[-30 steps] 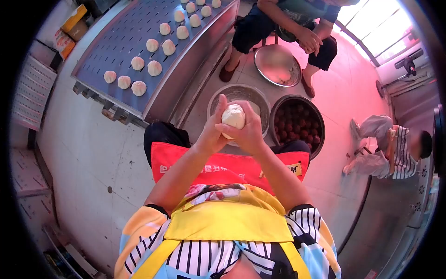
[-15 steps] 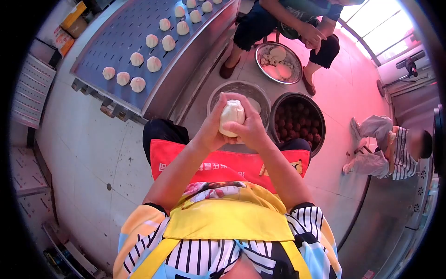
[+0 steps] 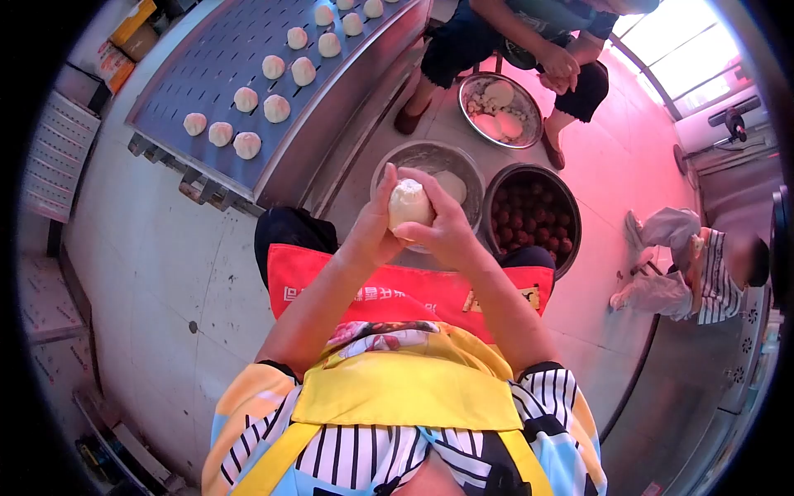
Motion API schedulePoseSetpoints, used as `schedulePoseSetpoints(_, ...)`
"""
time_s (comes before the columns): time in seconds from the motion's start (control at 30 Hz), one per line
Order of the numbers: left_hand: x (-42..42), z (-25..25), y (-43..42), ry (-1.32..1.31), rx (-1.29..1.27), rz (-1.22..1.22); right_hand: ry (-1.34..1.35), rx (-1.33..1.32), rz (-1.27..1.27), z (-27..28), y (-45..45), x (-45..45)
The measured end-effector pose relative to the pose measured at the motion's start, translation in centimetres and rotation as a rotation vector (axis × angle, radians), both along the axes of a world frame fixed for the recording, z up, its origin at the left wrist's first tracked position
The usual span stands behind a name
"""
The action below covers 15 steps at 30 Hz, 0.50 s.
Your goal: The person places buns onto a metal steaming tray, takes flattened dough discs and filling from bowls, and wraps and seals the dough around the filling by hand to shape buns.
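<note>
A pale dough bun (image 3: pixel 408 207) is cupped between both hands, its gathered, creased end facing up. My left hand (image 3: pixel 374 230) wraps its left side. Curled round the other side is my right hand (image 3: pixel 449 227), with its thumb across the front of the dough. Just beyond the hands is a metal bowl (image 3: pixel 403 152) with a piece of dough in it, partly hidden by my fingers. To its right stands a black tub (image 3: pixel 574 217) holding several dark reddish-brown balls (image 3: pixel 532 217).
Several shaped buns (image 3: pixel 275 108) sit on a slotted metal tray table (image 3: pixel 198 83) at the upper left. Opposite, a seated person (image 3: pixel 538 50) has a metal bowl (image 3: pixel 533 107) of dough pieces at their feet. Another person (image 3: pixel 703 269) sits at the right.
The bun has turned and tilted slightly in my hands, showing more of its creased top. The person opposite has brought their hands together.
</note>
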<state>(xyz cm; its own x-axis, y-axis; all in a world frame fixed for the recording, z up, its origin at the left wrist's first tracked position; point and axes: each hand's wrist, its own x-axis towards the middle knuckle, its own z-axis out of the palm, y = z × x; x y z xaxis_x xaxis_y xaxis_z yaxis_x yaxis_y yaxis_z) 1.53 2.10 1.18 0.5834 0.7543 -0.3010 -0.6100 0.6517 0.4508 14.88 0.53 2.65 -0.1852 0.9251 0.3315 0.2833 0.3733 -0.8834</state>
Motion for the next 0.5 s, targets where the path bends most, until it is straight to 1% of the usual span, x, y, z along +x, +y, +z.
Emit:
schedulePoseSetpoints(0.07,-0.3,-2.1,0.2,0.141,0.21,0.105,-0.069,0.072,0.084,0.3,0.5,1.1)
schedulePoseSetpoints(0.1,-0.4,-2.8,0.3,0.211,0.314,0.159,-0.13,0.154,0.019,1.1,0.3,1.5)
schedulePoseSetpoints(0.17,-0.7,-2.5,0.2,0.377,0.465,0.24,-0.248,0.315,-0.108,3.3,0.0,1.9)
schedulePoseSetpoints(0.2,-0.9,-2.3,0.1,0.462,0.537,0.28,-0.238,0.207,-0.094,3.8,-0.3,2.1)
schedulePoseSetpoints(0.27,-0.7,-2.2,0.1,0.48,0.539,0.316,-0.218,-0.005,-0.071,4.4,-0.7,2.3)
schedulePoseSetpoints(0.37,-0.4,-1.9,0.3,0.536,0.596,0.338,-0.19,0.081,-0.053,4.5,-0.5,1.7)
schedulePoseSetpoints(0.5,-0.5,-2.2,0.3,0.687,0.681,0.335,-0.176,0.019,-0.05,4.5,-0.2,1.4)
